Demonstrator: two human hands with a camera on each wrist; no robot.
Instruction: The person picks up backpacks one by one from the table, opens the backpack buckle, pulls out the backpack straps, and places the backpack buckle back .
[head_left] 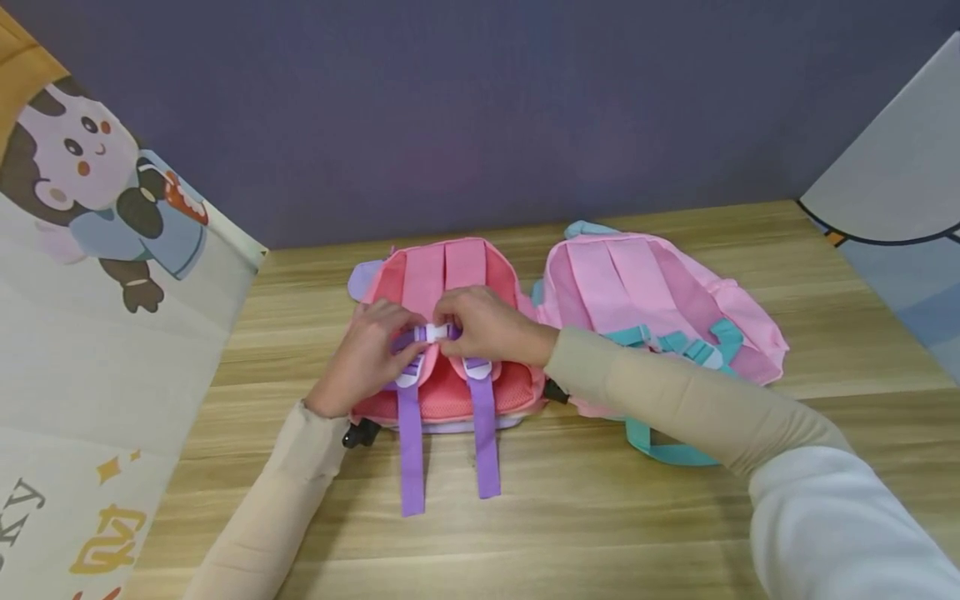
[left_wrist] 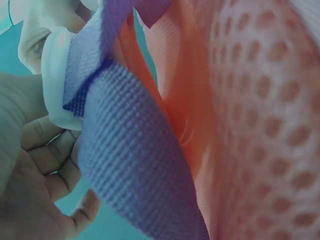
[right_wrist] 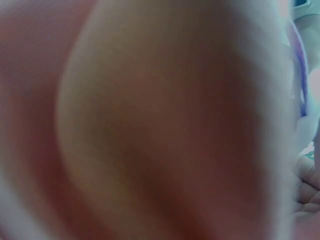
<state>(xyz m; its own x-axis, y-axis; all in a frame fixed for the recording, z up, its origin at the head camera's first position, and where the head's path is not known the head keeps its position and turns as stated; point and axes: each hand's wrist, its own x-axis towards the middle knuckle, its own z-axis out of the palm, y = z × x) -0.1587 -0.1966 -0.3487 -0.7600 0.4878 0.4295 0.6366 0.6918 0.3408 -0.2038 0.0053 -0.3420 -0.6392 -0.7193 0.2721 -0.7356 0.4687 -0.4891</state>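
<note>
A coral-pink backpack (head_left: 429,275) lies on the table with its shoulder-strap side up. Across its middle runs a purple chest strap with a white plastic buckle (head_left: 437,333). My left hand (head_left: 367,350) pinches the buckle's left end between thumb and fingers, and my right hand (head_left: 491,323) pinches its right end. The two halves appear joined. In the left wrist view, purple webbing (left_wrist: 135,150) passes through a white plastic piece (left_wrist: 56,77) beside the left fingers. A blurred surface covers most of the right wrist view, hiding the right fingertips there.
A light-pink backpack (head_left: 637,275) with teal straps (head_left: 675,454) lies against the coral one, under my right forearm. Two purple strap tails (head_left: 412,450) hang toward the table's front. Behind the wooden table (head_left: 570,533) stands a dark panel (head_left: 480,117); a cartoon-printed panel (head_left: 150,367) borders the left.
</note>
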